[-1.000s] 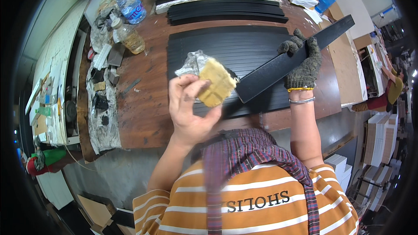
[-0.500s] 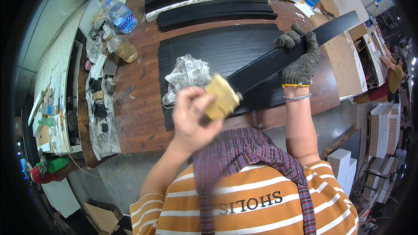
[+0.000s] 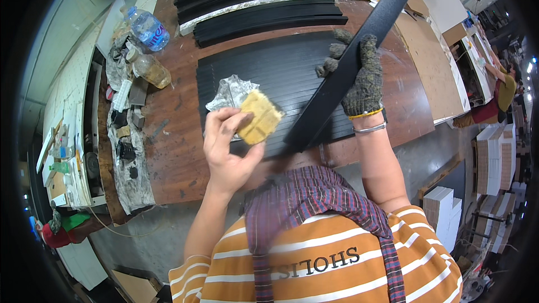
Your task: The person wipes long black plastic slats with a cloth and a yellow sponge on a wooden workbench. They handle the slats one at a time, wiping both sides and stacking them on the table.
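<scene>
My bare left hand [image 3: 229,154] pinches a squarish yellow sponge [image 3: 261,116] with dark stains, its fingers on one edge and the thumb beneath. My right hand [image 3: 364,81], in a dark knitted glove, is closed around a long black slat [image 3: 387,11]. The slat is tilted, with its far end high at the upper right and its near end close to my apron. A crumpled grey-white rag [image 3: 229,93] lies just behind the sponge, partly hidden by it. Under both hands, black slats [image 3: 258,62] lie side by side on the brown table [image 3: 179,163].
Stacked black slats [image 3: 269,22] lie toward the table's far side. At the left stand a clear blue-tinted bottle [image 3: 149,29] and a jar of brownish liquid [image 3: 150,70], near a stained cloth [image 3: 137,185]. Another person [image 3: 501,95] is at the far right.
My right hand has moved left and swung the slat steeper, its near end now toward me. My left hand has drawn the sponge left, away from the slat.
</scene>
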Demonstrator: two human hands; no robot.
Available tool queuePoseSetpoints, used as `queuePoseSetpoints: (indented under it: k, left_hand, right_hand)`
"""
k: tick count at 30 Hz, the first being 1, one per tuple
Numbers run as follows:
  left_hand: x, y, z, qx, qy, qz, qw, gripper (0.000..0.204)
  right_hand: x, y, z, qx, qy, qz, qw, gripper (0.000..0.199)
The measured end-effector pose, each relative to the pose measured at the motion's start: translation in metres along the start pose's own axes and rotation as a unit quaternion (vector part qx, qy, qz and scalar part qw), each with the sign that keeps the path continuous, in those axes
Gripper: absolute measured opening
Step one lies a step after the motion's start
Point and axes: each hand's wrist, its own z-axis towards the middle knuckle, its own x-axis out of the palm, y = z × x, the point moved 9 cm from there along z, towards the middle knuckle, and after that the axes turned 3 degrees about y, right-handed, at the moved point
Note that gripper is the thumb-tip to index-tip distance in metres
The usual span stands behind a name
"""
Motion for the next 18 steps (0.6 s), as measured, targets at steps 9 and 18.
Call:
queuePoseSetpoints:
  k: [9,18]
  left_hand:
    - [0.043,0.001,0.027,-0.004,0.080,-0.068,0.994,0.048]
    - [0.021,0.011,0.020,-0.036,0.104,-0.078,0.991,0.044]
  right_hand:
    - [0.014,-0.011,-0.005,-0.019,0.025,-0.113,0.993,0.056]
    - [0.015,-0.014,-0.001,-0.021,0.021,-0.094,0.995,0.057]
